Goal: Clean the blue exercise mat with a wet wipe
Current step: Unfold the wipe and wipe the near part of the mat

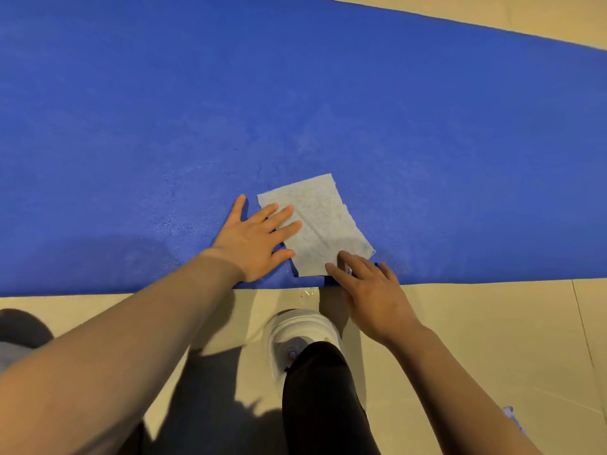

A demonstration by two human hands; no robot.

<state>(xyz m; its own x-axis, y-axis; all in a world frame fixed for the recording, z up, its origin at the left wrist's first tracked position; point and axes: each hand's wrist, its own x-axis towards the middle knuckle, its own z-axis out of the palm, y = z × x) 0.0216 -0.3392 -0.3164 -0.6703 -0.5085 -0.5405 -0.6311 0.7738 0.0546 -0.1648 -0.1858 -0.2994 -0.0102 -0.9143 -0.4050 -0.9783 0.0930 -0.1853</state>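
wipe: wet wipe [315,224] lies flat at the blue exercise mat's [295,93] near edge.
left hand [253,238]: spread, fingers pressing the wipe.
right hand [371,290]: fingertips on its near corner.
tip: keep palm flat, stroke away from the edge.

Single head-worn wide-angle view, looking steeply down and forward from above the person's own arms. The near edge of the flat blue foam exercise mat [295,110] crosses the frame just behind the fingers [285,224]; the mat's far edge runs well beyond them. The beige tiled floor [476,323] fills the bottom, close under the camera.
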